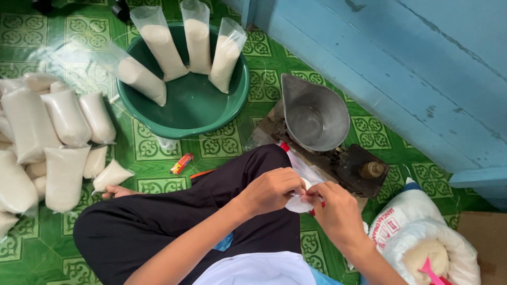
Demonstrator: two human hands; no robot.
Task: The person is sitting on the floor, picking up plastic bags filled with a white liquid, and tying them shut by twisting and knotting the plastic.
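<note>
Pinching the mouth of a small clear plastic bag (299, 202) between them, the left hand (272, 189) and the right hand (338, 211) meet just above the person's lap, fingers closed on the plastic; a bit of red shows at the right fingertips, too small to tell what it is. The bag sits between the two hands, over the black trousers (174, 221). Just beyond the hands stands a balance scale with a metal scoop pan (312, 113). Farther out, a green basin (190, 103) holds four filled bags leaning on its rim. A pile of filled white bags (53, 137) lies at the left on the green tiled floor (222, 143), and an open sack (422, 237) sits at the right.
</note>
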